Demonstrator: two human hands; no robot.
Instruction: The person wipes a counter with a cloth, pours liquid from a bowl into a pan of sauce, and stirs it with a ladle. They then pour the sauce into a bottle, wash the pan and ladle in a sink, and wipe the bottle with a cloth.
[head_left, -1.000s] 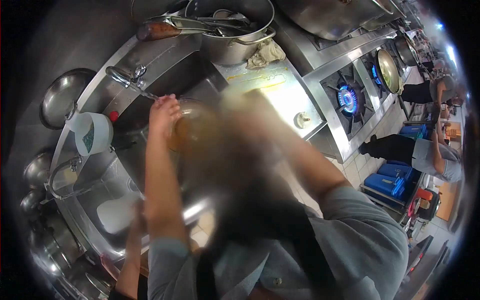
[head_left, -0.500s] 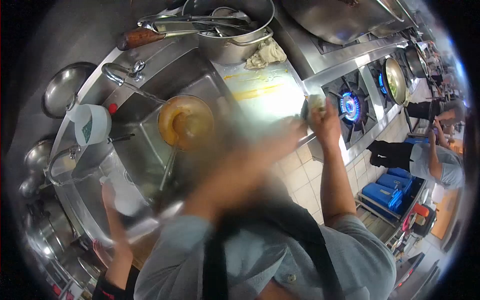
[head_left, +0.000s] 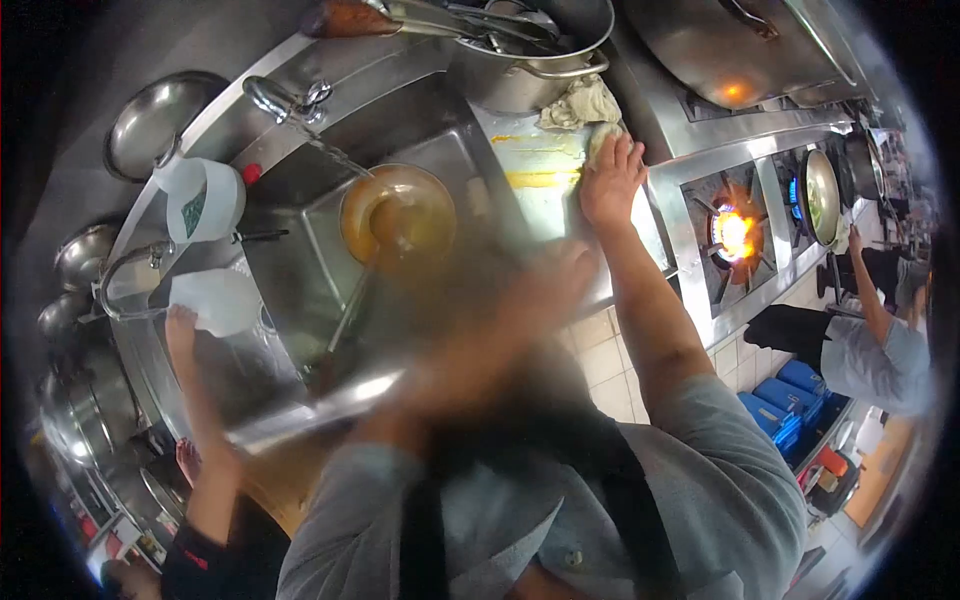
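Note:
My right hand (head_left: 612,185) lies palm down on a pale cloth (head_left: 603,140), pressing it against the steel counter (head_left: 530,150) beside a yellow smear. The cloth is partly hidden under my fingers. My left hand (head_left: 575,268) is blurred over the near side of this counter, and its fingers cannot be made out. To its left, in the sink, sits a round pan (head_left: 398,215) with orange-brown liquid and a ladle-like long handle. Water from a tap (head_left: 290,100) runs into it. A crumpled cloth (head_left: 582,103) rests beyond my right hand, against a steel pot (head_left: 520,85).
A burner (head_left: 735,232) flares orange right of the counter. Past it, a pan (head_left: 822,195) sits over blue flame. At left, another person's hand (head_left: 180,325) holds a white container (head_left: 215,300) in the second sink basin. Another person (head_left: 870,350) stands at far right.
My right hand has moved away from me and left with the cloth, from the counter edge onto its surface. The burner flame turned from blue to orange.

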